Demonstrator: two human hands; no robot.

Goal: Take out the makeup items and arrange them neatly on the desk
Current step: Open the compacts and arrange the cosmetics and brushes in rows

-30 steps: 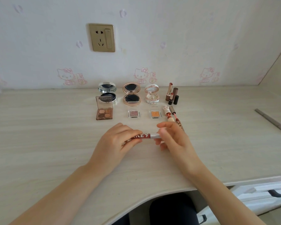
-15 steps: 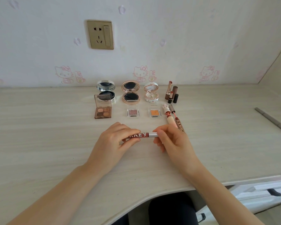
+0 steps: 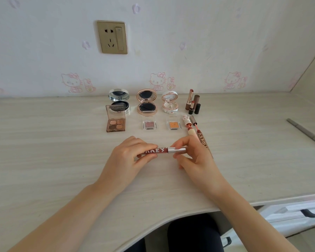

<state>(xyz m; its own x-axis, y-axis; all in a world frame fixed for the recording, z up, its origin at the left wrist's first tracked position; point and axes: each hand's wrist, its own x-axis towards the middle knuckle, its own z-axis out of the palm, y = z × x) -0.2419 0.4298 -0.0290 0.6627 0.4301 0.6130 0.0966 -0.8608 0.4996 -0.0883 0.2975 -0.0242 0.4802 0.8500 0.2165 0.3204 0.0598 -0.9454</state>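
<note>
A person sits at a pale wood-grain desk [image 3: 44, 151], with both bare forearms reaching in from 6 o'clock. At the middle of the desk the two hands hold one dark red lip gloss tube [image 3: 157, 150] level, running from 9 to 3 o'clock, with white letters on its side. The left hand [image 3: 127, 159] has fingers and thumb curled round the red body. The right hand [image 3: 196, 159] pinches the silver cap [image 3: 177, 149] at the tube's 3 o'clock end. Whether the tube touches the desk cannot be told.

At 12 o'clock from the hands, makeup sits in two rows. The back row, near the wall, runs from 9 to 3 o'clock: an open silver compact [image 3: 119, 99], an open rose-gold compact [image 3: 146, 100], an open white compact [image 3: 170, 102] and a cluster of lipsticks [image 3: 191, 100] standing upright. The front row holds an open four-colour eyeshadow palette [image 3: 115, 124] just in front of the silver compact, then a pink eyeshadow pan [image 3: 149, 124] and an orange eyeshadow pan [image 3: 174, 124]. At 1 o'clock from the hands lie a bunny-capped lip gloss [image 3: 188, 125] and beside it a lettered lip gloss [image 3: 203, 140], partly hidden by the right hand.

A gold wall socket [image 3: 112, 37] sits high at 12 o'clock, and a grey stick [image 3: 305, 132] lies at 3 o'clock
</note>
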